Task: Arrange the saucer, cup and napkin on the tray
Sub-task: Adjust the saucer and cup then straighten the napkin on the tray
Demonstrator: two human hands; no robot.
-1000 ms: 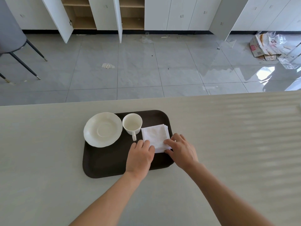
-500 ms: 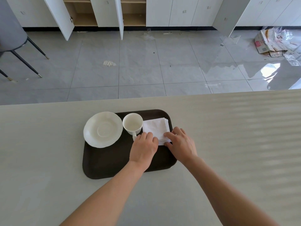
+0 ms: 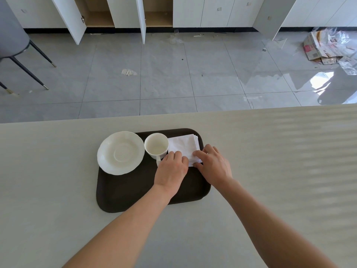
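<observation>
Nearest, both forearms reach up from the lower frame across the bench (image 3: 58,190) onto the dark tray (image 3: 131,192). The left hand (image 3: 171,170) and right hand (image 3: 214,166) rest curled fingers on the napkin (image 3: 182,145)'s near edge, pressing rather than gripping it. Just beyond, left of the napkin, the cup (image 3: 156,145) touches it; the saucer (image 3: 120,152) overhangs the tray's left rim. Room remains lower on the tray.

A pale counter (image 3: 270,171) fills the near half of the view. Beyond the counter lies a grey tiled floor (image 3: 164,74), with white cabinets (image 3: 212,12) along its far edge, a grey chair (image 3: 13,35) at far left, and crumpled cardboard and plastic (image 3: 324,47) at far right.
</observation>
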